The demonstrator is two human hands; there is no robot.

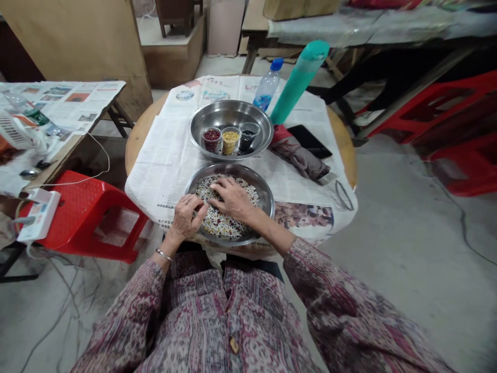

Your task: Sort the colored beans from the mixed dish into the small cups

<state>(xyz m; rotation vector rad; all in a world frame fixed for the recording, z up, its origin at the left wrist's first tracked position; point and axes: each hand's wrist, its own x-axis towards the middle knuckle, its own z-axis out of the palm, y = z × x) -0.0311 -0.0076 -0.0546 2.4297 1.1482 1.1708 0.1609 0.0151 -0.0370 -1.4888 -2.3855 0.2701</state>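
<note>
A steel bowl (270, 207) near my lap holds mixed grains (227, 224), mostly white with dark, red and yellow ones among them. My right hand (234, 199) reaches into it, fingers apart and bent down onto the grains. At the bowl's left rim rests my left hand (187, 216), its fingers loosely bent and the thumb apart from them over the grains; I see nothing held in it. Just behind, a second steel bowl (198, 116) holds three clear cups: one of dark red beans (212, 137), one of yellow grains (230, 140) and one of black grains (247, 139).
Newspaper (155, 155) covers the round table. A water bottle (267, 85), a green cylinder (300, 80), a folded umbrella-like bundle (301, 155) and a dark phone or tablet (310, 141) lie beyond the bowls. A red stool (89, 212) with a power strip (40, 215) stands left.
</note>
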